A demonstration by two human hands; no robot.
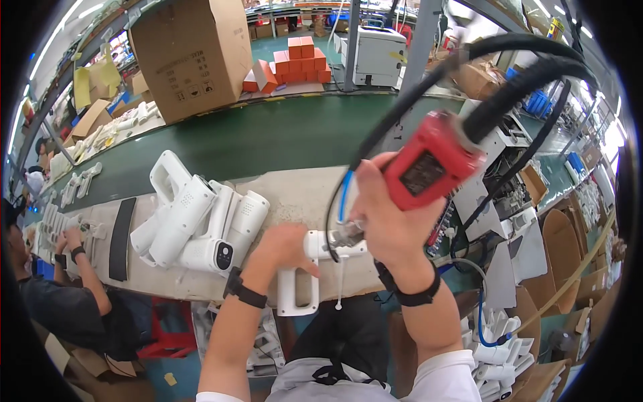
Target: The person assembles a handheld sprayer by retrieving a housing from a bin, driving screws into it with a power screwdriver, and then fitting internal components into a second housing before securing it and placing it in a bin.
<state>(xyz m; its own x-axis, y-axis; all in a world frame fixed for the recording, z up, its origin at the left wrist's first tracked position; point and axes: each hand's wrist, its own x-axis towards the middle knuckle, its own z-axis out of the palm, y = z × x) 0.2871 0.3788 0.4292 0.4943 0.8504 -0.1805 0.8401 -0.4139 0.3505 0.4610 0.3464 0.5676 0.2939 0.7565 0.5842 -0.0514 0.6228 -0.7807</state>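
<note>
Right hand (400,231) grips red tool (429,164), probably heavy. Left hand (284,246) clasps white housing (313,245), which extends rightward from it; likely light, stiff, slick. Best hold: loop handle (287,295), just bodyward.

Floor: green-teal floor (167,376), showing below the counter at lower left
Counter: beige counter (288,189), worn and stained, in front of a dark green belt-like surface (301,127)
Behind the belt: large brown carton (194,67), stacked orange boxes (298,65), white cabinet-like machine (380,59)
Upright: grey metal post (416,47)
Right side: open cardboard boxes (561,244)
Light: pale strip lights (50,50) overhead at upper left, bright glare at the right edge
</note>
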